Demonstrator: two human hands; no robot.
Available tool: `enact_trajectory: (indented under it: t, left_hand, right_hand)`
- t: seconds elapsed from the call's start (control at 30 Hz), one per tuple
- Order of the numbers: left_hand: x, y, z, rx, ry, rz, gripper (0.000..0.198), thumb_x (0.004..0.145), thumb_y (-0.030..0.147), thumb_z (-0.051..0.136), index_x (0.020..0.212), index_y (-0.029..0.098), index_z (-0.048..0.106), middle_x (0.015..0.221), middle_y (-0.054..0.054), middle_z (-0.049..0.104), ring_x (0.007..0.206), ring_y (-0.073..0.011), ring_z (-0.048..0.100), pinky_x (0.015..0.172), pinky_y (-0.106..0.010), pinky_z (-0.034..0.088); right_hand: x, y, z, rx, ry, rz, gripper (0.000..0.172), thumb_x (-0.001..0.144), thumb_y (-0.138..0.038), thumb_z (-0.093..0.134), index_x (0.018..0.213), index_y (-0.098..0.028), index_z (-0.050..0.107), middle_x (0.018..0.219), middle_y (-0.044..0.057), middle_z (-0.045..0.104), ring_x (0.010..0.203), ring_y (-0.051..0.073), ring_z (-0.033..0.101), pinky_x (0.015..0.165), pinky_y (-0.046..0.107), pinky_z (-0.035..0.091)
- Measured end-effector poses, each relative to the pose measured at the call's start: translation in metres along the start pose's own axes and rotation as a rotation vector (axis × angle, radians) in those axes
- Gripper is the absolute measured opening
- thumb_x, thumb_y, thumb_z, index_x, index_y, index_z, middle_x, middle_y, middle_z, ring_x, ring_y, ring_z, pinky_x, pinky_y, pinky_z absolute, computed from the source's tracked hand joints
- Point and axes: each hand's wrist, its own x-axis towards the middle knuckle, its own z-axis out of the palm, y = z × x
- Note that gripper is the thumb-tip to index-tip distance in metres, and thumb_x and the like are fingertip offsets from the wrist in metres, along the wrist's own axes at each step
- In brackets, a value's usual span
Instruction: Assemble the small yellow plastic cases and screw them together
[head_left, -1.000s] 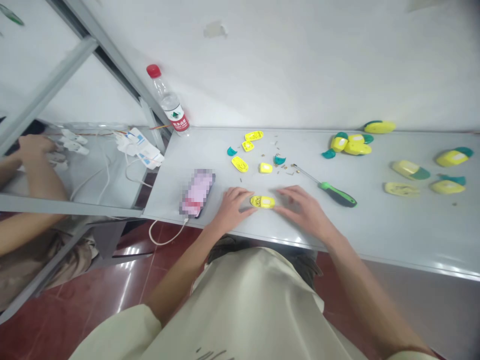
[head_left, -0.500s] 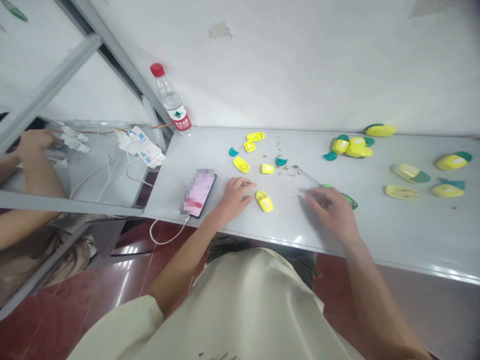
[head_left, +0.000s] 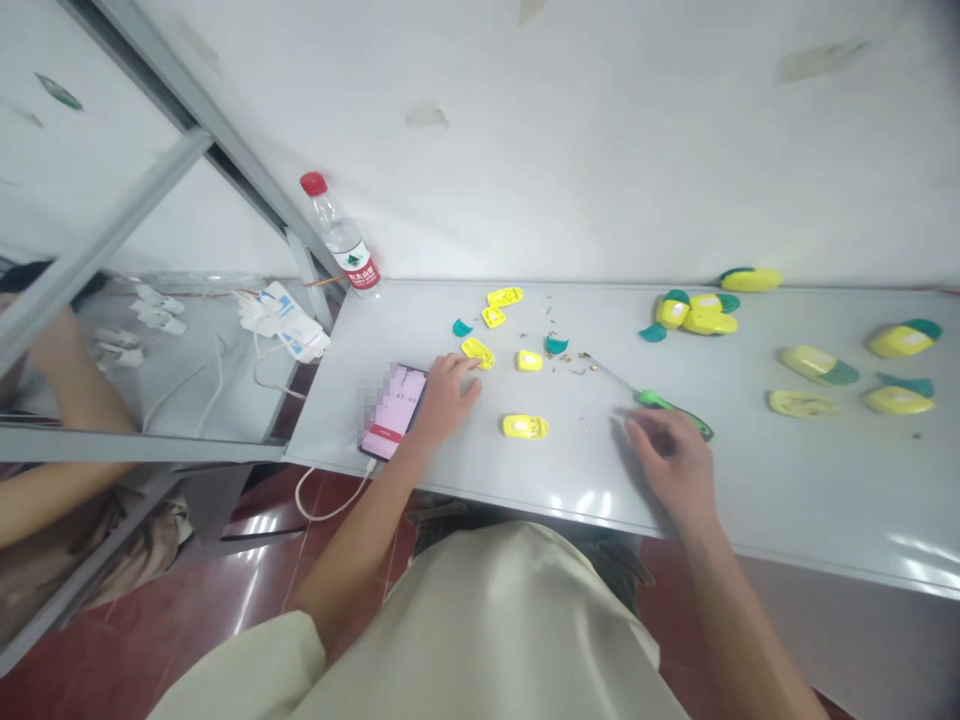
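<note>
My left hand (head_left: 446,397) rests on the pale grey table (head_left: 787,500), its fingertips at a bright yellow plastic shell (head_left: 478,352) and nothing held. A phone (head_left: 394,410) with a lit screen lies just left of that hand. My right hand (head_left: 669,462) hovers open, close below the green-and-black handle of a screwdriver (head_left: 673,407). Between my hands, a yellow plastic casing (head_left: 525,426) lies flat, touched by neither. Tiny brass-coloured bits (head_left: 564,352) are scattered above it.
Yellow-and-teal casings (head_left: 694,315) and loose halves line the table's right side. A red-capped water bottle (head_left: 343,245) stands at the back corner. At left, a neighbouring grey surface holds white plugs and cables, with another person's arm (head_left: 64,370) there.
The yellow casing between my hands now lies crosswise instead of lengthwise. My left hand has shifted up toward the other shell, and my right hand has moved toward the screwdriver handle.
</note>
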Motion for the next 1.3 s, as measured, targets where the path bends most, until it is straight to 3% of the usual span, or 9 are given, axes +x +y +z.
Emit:
enact_trajectory:
  t: [0.17, 0.27, 0.53, 0.7, 0.8, 0.9, 1.07, 1.2, 1.3]
  left_hand:
    - [0.04, 0.005, -0.006, 0.03, -0.027, 0.006, 0.027, 0.092, 0.023, 0.056, 0.117, 0.02, 0.066, 0.114, -0.007, 0.066, 0.111, -0.023, 0.056, 0.106, -0.042, 0.044]
    - [0.07, 0.013, 0.0, 0.057, -0.09, 0.046, 0.026, 0.092, 0.021, 0.055, 0.114, 0.02, 0.068, 0.11, -0.007, 0.068, 0.109, -0.0232, 0.057, 0.105, -0.043, 0.044]
    - [0.161, 0.037, 0.049, 0.191, -0.29, 0.244, 0.027, 0.092, 0.019, 0.054, 0.117, 0.016, 0.065, 0.119, -0.011, 0.065, 0.118, -0.0274, 0.054, 0.103, -0.042, 0.041]
    - [0.186, 0.031, 0.071, 0.208, -0.349, 0.247, 0.014, 0.089, 0.014, 0.055, 0.095, 0.015, 0.068, 0.102, -0.012, 0.067, 0.105, -0.0261, 0.057, 0.093, -0.039, 0.043]
    - [0.189, 0.027, 0.074, 0.21, -0.383, 0.25, 0.015, 0.087, 0.011, 0.054, 0.086, 0.016, 0.067, 0.092, -0.011, 0.066, 0.096, -0.024, 0.058, 0.088, -0.037, 0.044]
    - [0.189, 0.023, 0.073, 0.205, -0.404, 0.273, 0.017, 0.089, 0.014, 0.05, 0.09, 0.016, 0.067, 0.097, -0.011, 0.064, 0.097, -0.0235, 0.057, 0.09, -0.036, 0.043]
    - [0.177, 0.026, 0.055, 0.206, -0.38, 0.308, 0.022, 0.094, 0.015, 0.043, 0.094, 0.015, 0.065, 0.104, -0.013, 0.063, 0.105, -0.0264, 0.056, 0.097, -0.041, 0.042]
    - [0.132, 0.05, 0.025, 0.008, -0.3, 0.228, 0.023, 0.097, 0.019, 0.041, 0.092, 0.016, 0.063, 0.101, -0.01, 0.066, 0.102, -0.0228, 0.057, 0.095, -0.039, 0.044]
    - [0.082, 0.075, 0.008, -0.39, -0.464, -0.002, 0.015, 0.093, 0.03, 0.056, 0.094, 0.018, 0.065, 0.094, -0.003, 0.07, 0.088, -0.0159, 0.062, 0.081, -0.03, 0.049]
  right_hand:
    - [0.0, 0.002, 0.0, 0.02, 0.013, 0.019, 0.02, 0.089, -0.039, 0.064, 0.094, -0.021, 0.069, 0.088, 0.006, 0.064, 0.069, 0.017, 0.054, 0.063, 0.033, 0.046]
    - [0.002, 0.001, -0.001, 0.022, 0.018, 0.022, 0.019, 0.089, -0.039, 0.063, 0.092, -0.022, 0.068, 0.084, 0.005, 0.064, 0.069, 0.018, 0.054, 0.064, 0.035, 0.046]
    - [0.002, -0.003, -0.002, 0.068, 0.024, 0.054, 0.014, 0.09, -0.038, 0.062, 0.091, -0.025, 0.066, 0.083, 0.005, 0.063, 0.07, 0.021, 0.056, 0.062, 0.037, 0.047]
    - [0.003, -0.002, -0.003, 0.071, 0.015, 0.065, 0.012, 0.091, -0.036, 0.061, 0.092, -0.025, 0.066, 0.086, 0.006, 0.065, 0.072, 0.021, 0.058, 0.064, 0.037, 0.048]
    - [0.003, -0.002, -0.003, 0.078, 0.022, 0.061, 0.012, 0.091, -0.035, 0.062, 0.092, -0.023, 0.066, 0.085, 0.005, 0.064, 0.071, 0.02, 0.057, 0.064, 0.035, 0.047]
    - [0.003, -0.001, -0.003, 0.076, 0.027, 0.07, 0.013, 0.091, -0.035, 0.062, 0.091, -0.022, 0.065, 0.085, 0.005, 0.064, 0.071, 0.019, 0.056, 0.065, 0.034, 0.046]
    - [0.003, -0.002, -0.004, 0.068, 0.02, 0.078, 0.015, 0.091, -0.037, 0.061, 0.09, -0.023, 0.066, 0.084, 0.005, 0.064, 0.072, 0.019, 0.057, 0.066, 0.035, 0.046]
    - [0.006, -0.015, -0.007, 0.116, -0.019, 0.106, 0.018, 0.09, -0.04, 0.063, 0.095, -0.023, 0.067, 0.088, 0.005, 0.064, 0.071, 0.018, 0.057, 0.064, 0.034, 0.047]
    - [0.011, -0.038, -0.008, 0.196, -0.168, 0.105, 0.023, 0.089, -0.044, 0.064, 0.1, -0.024, 0.068, 0.091, 0.005, 0.067, 0.069, 0.017, 0.06, 0.064, 0.034, 0.049]
